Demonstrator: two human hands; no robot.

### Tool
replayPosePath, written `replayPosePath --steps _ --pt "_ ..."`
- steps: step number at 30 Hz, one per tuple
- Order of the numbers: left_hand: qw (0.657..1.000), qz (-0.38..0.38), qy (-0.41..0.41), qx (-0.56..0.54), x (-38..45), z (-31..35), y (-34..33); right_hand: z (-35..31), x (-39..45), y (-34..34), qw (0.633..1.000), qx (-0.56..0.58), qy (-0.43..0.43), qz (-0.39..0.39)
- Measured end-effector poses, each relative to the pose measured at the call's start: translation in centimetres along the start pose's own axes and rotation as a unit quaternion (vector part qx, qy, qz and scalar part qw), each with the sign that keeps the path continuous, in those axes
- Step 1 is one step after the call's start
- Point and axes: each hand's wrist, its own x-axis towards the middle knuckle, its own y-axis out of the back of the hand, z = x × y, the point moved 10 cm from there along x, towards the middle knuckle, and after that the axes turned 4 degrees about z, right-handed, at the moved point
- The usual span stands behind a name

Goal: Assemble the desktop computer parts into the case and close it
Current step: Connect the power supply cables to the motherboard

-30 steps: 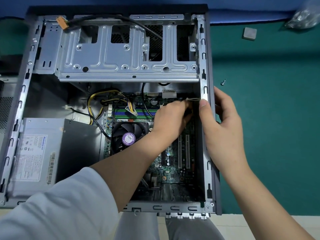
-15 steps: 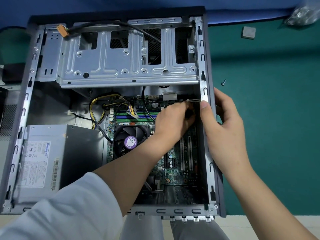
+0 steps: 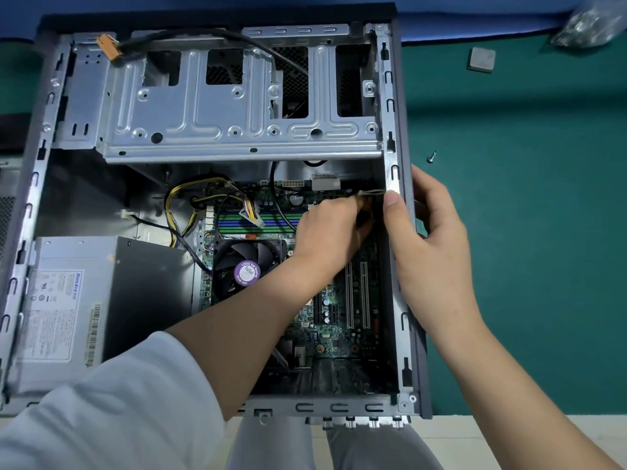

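Head view only: the case [image 3: 395,232] lies open on its side on the green worktop [image 3: 526,266], its long axis running away from the person. The left hand [image 3: 330,232] reaches inside over the motherboard [image 3: 339,320], fingers curled on a thin pale wire [image 3: 371,192] that runs rightward to the case's right wall; what exactly they pinch beyond that is hidden. The right hand [image 3: 431,245] grips that wall, thumb inside, fingers wrapped round the outside edge, steadying it. The wire's end sits just ahead of the left hand's fingertips, so the left hand is the nearer 1 for seating it, probably on a header at the board's far right corner. The fan [image 3: 249,274] carries a purple sticker reading "12VDC Ball Bearing" and "TaiSol". The power supply [image 3: 101,307] label is too blurred to read. A loose screw [image 3: 431,157] lies on the worktop, well apart from the case.
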Motion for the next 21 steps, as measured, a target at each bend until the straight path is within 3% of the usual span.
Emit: replayPosePath --steps 11,21 --pt "0.993 -0.006 -0.087 0.081 0.0 2.3 0.7 -0.1 0.0 0.0 1.0 0.004 0.0 -0.001" --pt "1.0 -0.008 0.002 0.003 0.3 0.3 0.2 -0.1 0.0 0.0 1.0 0.012 0.003 -0.003"
